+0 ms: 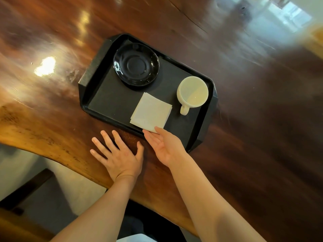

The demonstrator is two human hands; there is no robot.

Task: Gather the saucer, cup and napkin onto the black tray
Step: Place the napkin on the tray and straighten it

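We see the black tray (97, 95) carrying the saucer (136, 64) at 11 o'clock, cup (192, 92) at 3, napkin (150, 112) at 6. Our left hand (118, 154) lies on the tabletop (244, 119), fingers spread; our right hand (166, 145), loosely spread, touches the napkin's corner.

light: dim, warm | glare: table (45, 65) top-left | blur: edges, perhaps motion
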